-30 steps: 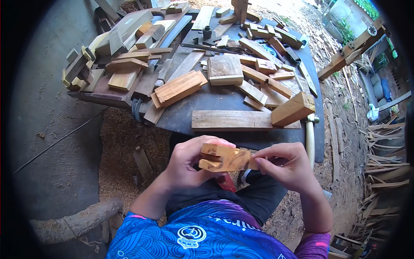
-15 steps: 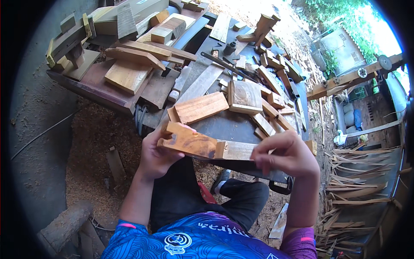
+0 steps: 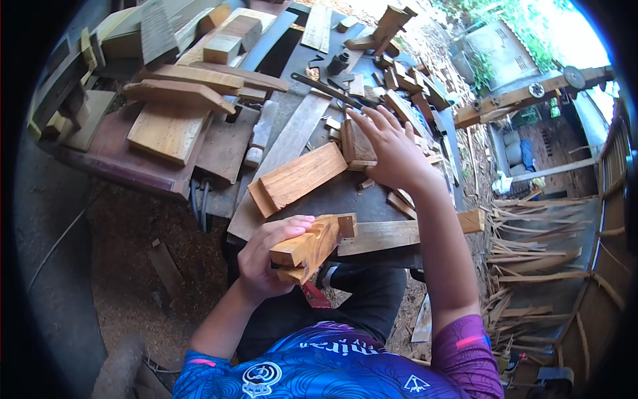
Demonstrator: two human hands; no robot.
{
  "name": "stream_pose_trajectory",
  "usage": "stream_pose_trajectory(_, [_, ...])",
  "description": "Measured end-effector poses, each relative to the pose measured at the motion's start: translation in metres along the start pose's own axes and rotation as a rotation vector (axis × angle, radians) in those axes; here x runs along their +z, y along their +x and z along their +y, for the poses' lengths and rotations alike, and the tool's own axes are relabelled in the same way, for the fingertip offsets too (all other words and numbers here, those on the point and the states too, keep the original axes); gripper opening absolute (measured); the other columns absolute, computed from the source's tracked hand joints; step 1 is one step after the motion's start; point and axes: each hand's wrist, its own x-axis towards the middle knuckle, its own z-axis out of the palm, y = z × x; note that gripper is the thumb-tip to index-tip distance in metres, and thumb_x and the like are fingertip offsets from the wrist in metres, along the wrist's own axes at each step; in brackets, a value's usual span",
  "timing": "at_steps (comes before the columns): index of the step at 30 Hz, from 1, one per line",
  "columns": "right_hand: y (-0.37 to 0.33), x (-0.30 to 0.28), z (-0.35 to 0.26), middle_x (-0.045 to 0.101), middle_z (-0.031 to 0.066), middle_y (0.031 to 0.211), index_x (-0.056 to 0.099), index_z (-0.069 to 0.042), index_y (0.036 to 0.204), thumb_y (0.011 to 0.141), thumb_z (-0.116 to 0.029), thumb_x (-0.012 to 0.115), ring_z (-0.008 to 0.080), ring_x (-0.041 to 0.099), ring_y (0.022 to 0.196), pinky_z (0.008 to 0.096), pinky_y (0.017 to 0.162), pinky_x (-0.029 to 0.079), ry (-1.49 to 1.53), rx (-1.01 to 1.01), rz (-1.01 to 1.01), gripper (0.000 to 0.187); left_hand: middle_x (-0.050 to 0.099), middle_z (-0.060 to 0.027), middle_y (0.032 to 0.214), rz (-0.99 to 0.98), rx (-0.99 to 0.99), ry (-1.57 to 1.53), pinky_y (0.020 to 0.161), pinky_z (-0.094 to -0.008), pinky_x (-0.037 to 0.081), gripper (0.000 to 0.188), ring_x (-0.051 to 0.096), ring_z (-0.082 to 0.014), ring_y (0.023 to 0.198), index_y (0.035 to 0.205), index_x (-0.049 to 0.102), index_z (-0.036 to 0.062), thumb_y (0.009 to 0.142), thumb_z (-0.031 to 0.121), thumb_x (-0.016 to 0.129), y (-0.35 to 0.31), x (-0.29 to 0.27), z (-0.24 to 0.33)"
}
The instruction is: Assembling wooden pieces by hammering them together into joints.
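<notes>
My left hand [image 3: 264, 258] is closed round a notched wooden block [image 3: 312, 247] with a forked near end, held tilted near the table's front edge. My right hand [image 3: 393, 149] is raised over the table, fingers spread and nothing in them. It partly covers a square wooden block [image 3: 354, 147], and I cannot tell whether it touches it. Between the hands a thick rectangular wood block [image 3: 302, 178] lies on the table. A long pale wood strip [image 3: 385, 236] rests along the front edge, beyond the tip of the held block.
Dark metal table [image 3: 325, 203] bears a flat metal bar [image 3: 322, 88], a dark cylindrical fitting [image 3: 337, 64] and many offcuts at right. Boards crowd a reddish-brown bench [image 3: 109, 149] at left. Wood slats [image 3: 531, 259] pile up at far right; shavings [image 3: 126, 266] cover the floor.
My right hand has left the pale strip and moved up and forward, its fingers opening over the square block. My left hand has turned the notched block so its far end points away.
</notes>
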Motion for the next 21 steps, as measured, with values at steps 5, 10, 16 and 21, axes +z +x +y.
stream_pose_trajectory(5, [0.006,-0.008,0.024,0.059,0.0174,0.138,0.045,-0.011,0.154,0.089,-0.037,0.075,0.0377,0.060,0.124,0.0469,0.104,0.050,0.184,0.077,0.056,0.076,0.069,-0.0190,0.112,-0.020,-0.030,-0.012,0.093,-0.0460,0.060,0.055,0.072,-0.0368,0.107,0.123,0.058,-0.0018,0.083,0.021,0.087,-0.003,-0.002,-0.002])
stream_pose_trajectory(10, [0.016,-0.006,0.053,0.060,0.0210,0.139,0.058,-0.011,0.144,0.087,-0.020,0.076,0.0383,0.058,0.128,0.0458,0.102,0.051,-0.147,0.286,0.473,0.061,0.067,-0.0205,0.116,-0.034,-0.032,-0.037,0.093,-0.0469,0.060,0.055,0.072,-0.0382,0.107,0.124,0.057,-0.0026,0.084,0.023,0.086,-0.001,-0.002,-0.002])
stream_pose_trajectory(16, [0.025,0.018,0.015,0.075,0.0147,0.097,0.078,-0.002,0.100,0.081,-0.002,0.075,0.0319,0.072,0.090,0.0392,0.085,0.057,0.401,-0.047,0.181,0.020,0.067,-0.0204,0.115,-0.034,-0.027,-0.027,0.093,-0.0474,0.060,0.055,0.071,-0.0385,0.107,0.124,0.056,-0.0025,0.086,0.024,0.085,-0.003,-0.003,-0.005])
stream_pose_trajectory(21, [0.022,0.035,-0.004,0.074,0.0170,0.098,0.077,0.000,0.100,0.082,-0.007,0.074,0.0344,0.071,0.096,0.0422,0.090,0.056,0.293,-0.095,0.055,0.019,0.067,-0.0202,0.116,-0.046,-0.025,-0.035,0.093,-0.0469,0.060,0.054,0.071,-0.0381,0.107,0.124,0.056,-0.0023,0.086,0.023,0.085,-0.001,-0.002,-0.004])
